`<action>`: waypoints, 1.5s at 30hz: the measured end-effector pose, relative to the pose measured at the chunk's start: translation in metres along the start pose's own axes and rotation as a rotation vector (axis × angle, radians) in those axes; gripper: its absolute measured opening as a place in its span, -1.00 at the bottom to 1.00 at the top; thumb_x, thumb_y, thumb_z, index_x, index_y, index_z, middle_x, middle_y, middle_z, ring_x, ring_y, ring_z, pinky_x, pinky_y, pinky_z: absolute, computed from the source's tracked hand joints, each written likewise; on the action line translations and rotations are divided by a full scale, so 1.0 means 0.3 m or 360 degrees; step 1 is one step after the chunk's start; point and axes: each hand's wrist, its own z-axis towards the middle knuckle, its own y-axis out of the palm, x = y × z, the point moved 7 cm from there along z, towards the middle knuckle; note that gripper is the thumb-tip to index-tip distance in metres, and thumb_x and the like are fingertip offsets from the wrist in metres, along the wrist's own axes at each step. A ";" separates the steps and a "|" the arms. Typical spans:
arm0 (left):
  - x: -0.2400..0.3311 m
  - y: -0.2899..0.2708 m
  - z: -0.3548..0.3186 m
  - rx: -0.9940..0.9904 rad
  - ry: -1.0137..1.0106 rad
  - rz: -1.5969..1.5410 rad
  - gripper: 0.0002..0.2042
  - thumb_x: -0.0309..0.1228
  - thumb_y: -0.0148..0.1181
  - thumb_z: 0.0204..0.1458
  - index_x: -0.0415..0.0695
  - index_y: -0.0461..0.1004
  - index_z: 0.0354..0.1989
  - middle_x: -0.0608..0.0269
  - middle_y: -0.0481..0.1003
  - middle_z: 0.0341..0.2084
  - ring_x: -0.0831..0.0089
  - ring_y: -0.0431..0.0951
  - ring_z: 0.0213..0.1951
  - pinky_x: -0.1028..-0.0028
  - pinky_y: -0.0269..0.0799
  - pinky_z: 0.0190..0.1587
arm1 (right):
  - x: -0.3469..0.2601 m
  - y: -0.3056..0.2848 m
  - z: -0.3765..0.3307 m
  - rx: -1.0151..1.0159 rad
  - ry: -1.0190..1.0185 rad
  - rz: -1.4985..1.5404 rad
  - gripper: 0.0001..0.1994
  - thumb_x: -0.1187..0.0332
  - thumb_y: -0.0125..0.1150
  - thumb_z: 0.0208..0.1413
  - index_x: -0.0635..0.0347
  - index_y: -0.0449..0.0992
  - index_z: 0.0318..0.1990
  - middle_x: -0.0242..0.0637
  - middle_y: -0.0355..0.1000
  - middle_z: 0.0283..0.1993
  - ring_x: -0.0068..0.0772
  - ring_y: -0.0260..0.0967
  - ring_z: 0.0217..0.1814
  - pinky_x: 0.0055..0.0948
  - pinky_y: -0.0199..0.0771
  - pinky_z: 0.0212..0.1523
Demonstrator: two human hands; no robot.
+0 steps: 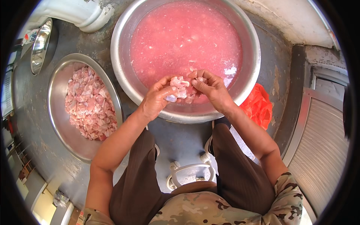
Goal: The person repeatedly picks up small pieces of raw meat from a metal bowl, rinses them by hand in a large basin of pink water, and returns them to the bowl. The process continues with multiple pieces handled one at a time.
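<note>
Over the near part of a large metal basin of cloudy pink water, my two hands are close together. My left hand is closed round several pale pink pieces of raw meat, some with whitish skin or fat. My right hand, its thumb and fingers bent into a pinch, grips a smaller piece of raw meat just to the right. More meat hangs between the hands near the water. On the left, a metal bowl holds a heap of cut raw meat.
An empty-looking metal bowl leans at the upper left. A crumpled red plastic bag lies right of the basin. Between my legs shows a low seat's white frame. A ribbed panel stands at right, and a white pipe at upper left.
</note>
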 end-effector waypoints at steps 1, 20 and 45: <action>0.001 0.001 -0.003 -0.0027 -0.0021 -0.0029 -0.63 -0.30 -0.04 0.12 -0.20 0.27 0.07 0.21 0.45 -0.16 0.37 0.49 -0.14 0.34 0.43 -0.13 | -0.004 0.009 -0.001 -0.0016 0.0004 0.0058 -0.71 0.39 0.04 0.19 0.20 0.35 0.06 -0.38 0.43 -0.20 -0.60 0.38 -0.29 -0.52 0.49 -0.27; -0.015 0.002 -0.015 -0.0176 -0.0174 -0.0253 -0.55 -0.10 -0.10 0.10 -0.26 0.38 -0.08 0.13 0.46 -0.19 0.33 0.48 -0.17 0.29 0.42 -0.13 | -0.073 0.033 -0.034 -0.0195 -0.0037 -0.0227 -0.50 0.65 -0.22 0.03 0.24 0.10 0.20 -0.18 0.28 -0.07 -0.49 0.30 -0.15 -0.44 0.47 -0.13; 0.025 0.022 -0.008 -0.0270 0.0038 -0.0566 -0.61 -0.35 -0.10 -0.01 -0.27 0.26 0.00 0.07 0.38 -0.04 0.36 0.39 0.01 0.28 0.24 0.14 | -0.034 0.010 -0.040 -0.0144 0.0259 0.0576 -0.48 0.43 -0.14 0.07 0.34 0.06 0.23 -0.09 0.34 0.02 -0.29 0.37 -0.04 -0.30 0.38 0.00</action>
